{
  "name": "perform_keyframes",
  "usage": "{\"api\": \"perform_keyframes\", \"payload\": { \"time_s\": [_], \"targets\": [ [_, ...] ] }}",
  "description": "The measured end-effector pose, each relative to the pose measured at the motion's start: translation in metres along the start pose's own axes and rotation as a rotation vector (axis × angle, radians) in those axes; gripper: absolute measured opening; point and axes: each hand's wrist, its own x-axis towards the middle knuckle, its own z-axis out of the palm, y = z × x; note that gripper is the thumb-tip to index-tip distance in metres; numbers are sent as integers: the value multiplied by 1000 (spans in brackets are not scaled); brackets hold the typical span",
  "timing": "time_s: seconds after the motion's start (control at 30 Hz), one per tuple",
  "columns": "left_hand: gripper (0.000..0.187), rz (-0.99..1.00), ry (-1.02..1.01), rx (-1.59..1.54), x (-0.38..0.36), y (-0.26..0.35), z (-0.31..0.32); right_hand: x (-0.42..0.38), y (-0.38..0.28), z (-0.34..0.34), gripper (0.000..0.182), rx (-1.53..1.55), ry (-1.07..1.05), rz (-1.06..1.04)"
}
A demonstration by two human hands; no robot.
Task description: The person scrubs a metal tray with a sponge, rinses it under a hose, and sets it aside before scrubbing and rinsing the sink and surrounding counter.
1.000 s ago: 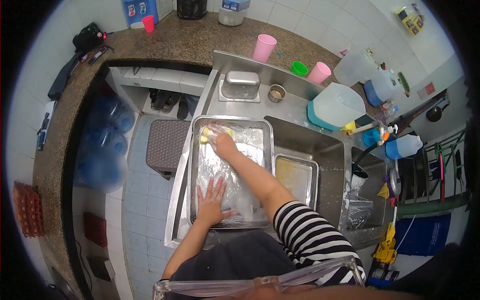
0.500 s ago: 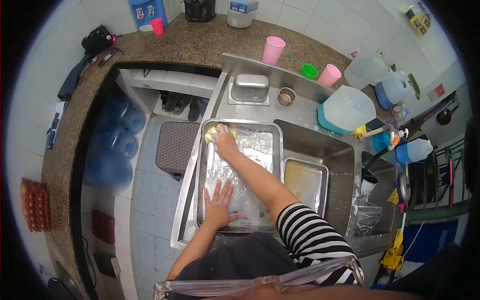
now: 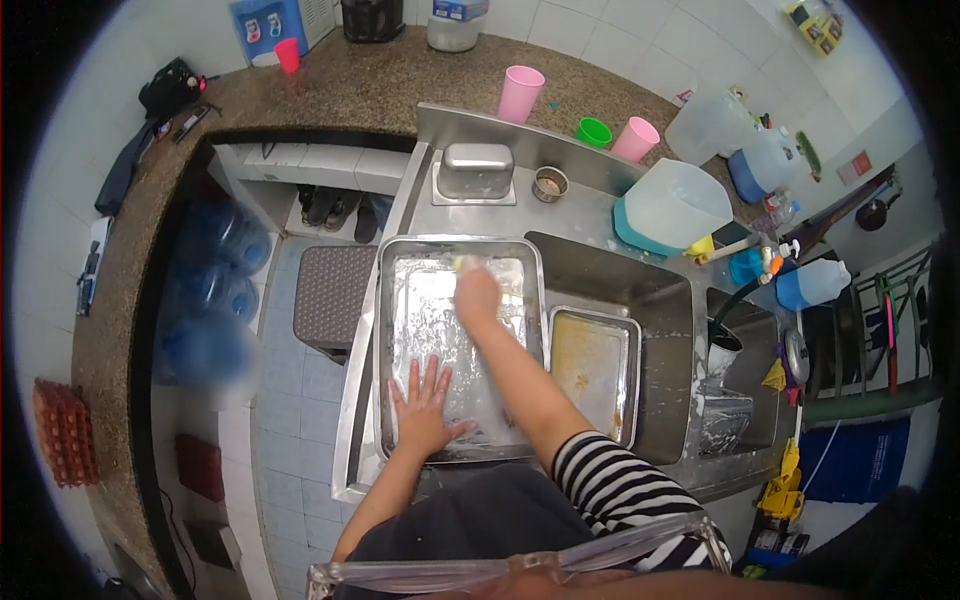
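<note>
A large rectangular metal tray [image 3: 537,300], wet with suds, lies on the steel drainboard left of the sink. My left hand [image 3: 424,410] rests flat inside its near part, fingers spread. Toward the far side of the tray, my right hand [image 3: 479,300] is closed around a yellow sponge [image 3: 465,264] and presses it to the tray's floor. Motion blurs the fingers a little, and most of the sponge is hidden under them. A smaller metal tray [image 3: 590,370] with yellowish residue sits to the right, in the sink basin.
Behind the trays stand an upturned metal pan [image 3: 477,172], a small round tin [image 3: 550,184] and a cut jug of blue-green liquid [image 3: 672,205]. Pink cups [image 3: 521,95] and a green cup [image 3: 594,132] line the granite counter. A tap hose [image 3: 732,308] hangs over the right basin [image 3: 758,360].
My right hand has slid the sponge from the tray's far left corner toward the right along its far side. The left hand stays spread on the tray. The whole view has shifted slightly.
</note>
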Motion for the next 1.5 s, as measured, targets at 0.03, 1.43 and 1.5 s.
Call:
{"api": "perform_keyframes", "payload": {
  "time_s": [0.03,1.43,1.5],
  "targets": [
    [100,2,-4,1,0,1,1,-1,-16,12,7,32,8,-41],
    [96,-21,-29,4,2,3,3,71,-48,-5,25,-75,-86,-916],
    [96,-24,-16,-12,2,5,3,70,-11,-15,30,-258,87,-1019]
  ]
}}
